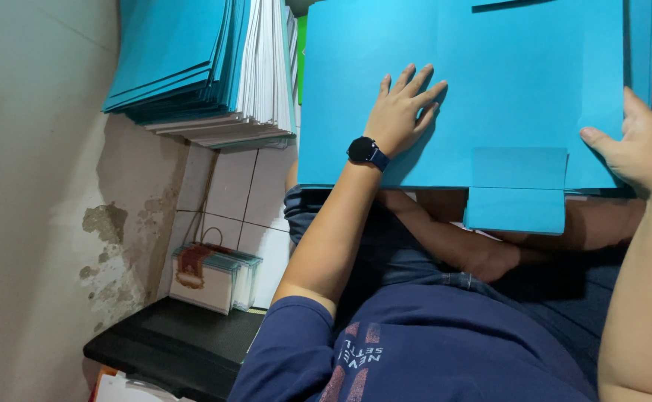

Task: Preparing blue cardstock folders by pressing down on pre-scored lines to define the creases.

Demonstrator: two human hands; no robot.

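Two hands on one blue sheet

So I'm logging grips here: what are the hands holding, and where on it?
Both are on the large blue paper sheet. The left hand lies flat on its face; the right hand grips its right edge, thumb on top.

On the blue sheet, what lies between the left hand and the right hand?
Head view: only bare blue sheet separates the left hand from the right hand, apart from a folded flap lower down.
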